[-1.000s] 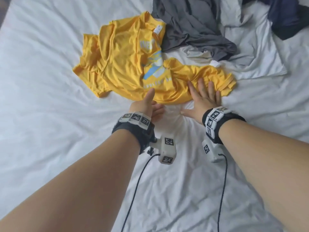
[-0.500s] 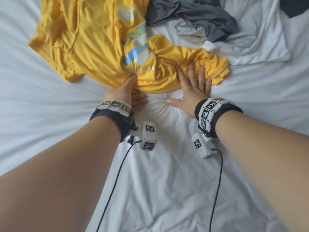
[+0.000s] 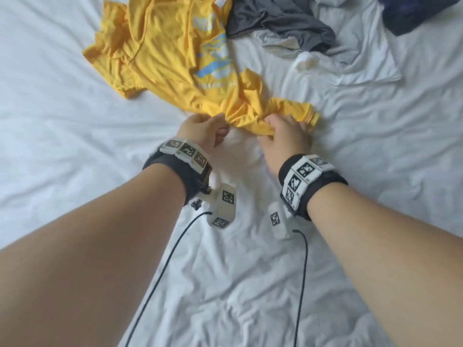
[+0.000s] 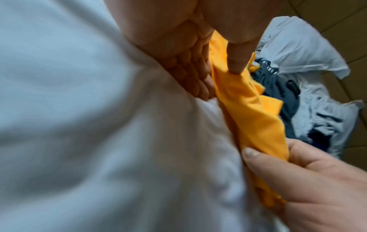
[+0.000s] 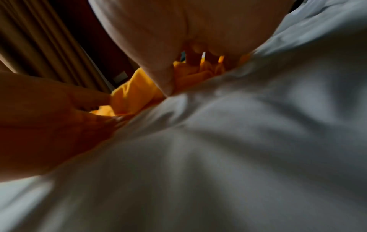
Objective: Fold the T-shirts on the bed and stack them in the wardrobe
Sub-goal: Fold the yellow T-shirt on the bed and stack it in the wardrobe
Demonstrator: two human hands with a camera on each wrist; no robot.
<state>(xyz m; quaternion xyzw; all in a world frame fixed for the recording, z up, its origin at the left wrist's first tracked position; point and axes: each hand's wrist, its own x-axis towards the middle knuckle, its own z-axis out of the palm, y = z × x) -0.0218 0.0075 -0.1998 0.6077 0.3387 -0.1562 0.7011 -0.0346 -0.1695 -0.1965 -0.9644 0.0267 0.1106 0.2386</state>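
Observation:
A crumpled yellow T-shirt (image 3: 175, 61) with a blue and white print lies on the white bed sheet (image 3: 62, 146), its hem nearest me. My left hand (image 3: 203, 128) pinches the hem between thumb and curled fingers; the left wrist view shows that pinch on the yellow T-shirt (image 4: 248, 106). My right hand (image 3: 283, 136) grips the bunched hem a little to the right, fingers curled into the cloth. In the right wrist view the yellow T-shirt (image 5: 135, 94) shows between both hands.
A dark grey T-shirt (image 3: 280, 18) lies beyond the yellow one at the top. A light grey or white garment (image 3: 350, 58) spreads at the upper right, with a navy garment (image 3: 411, 13) in the corner. Two black cables (image 3: 160, 279) trail from my wrists.
My right hand lay flat with straight fingers on the hem; now its fingers have curled into the cloth. My left hand keeps its pinch. The hem has bunched between both hands.

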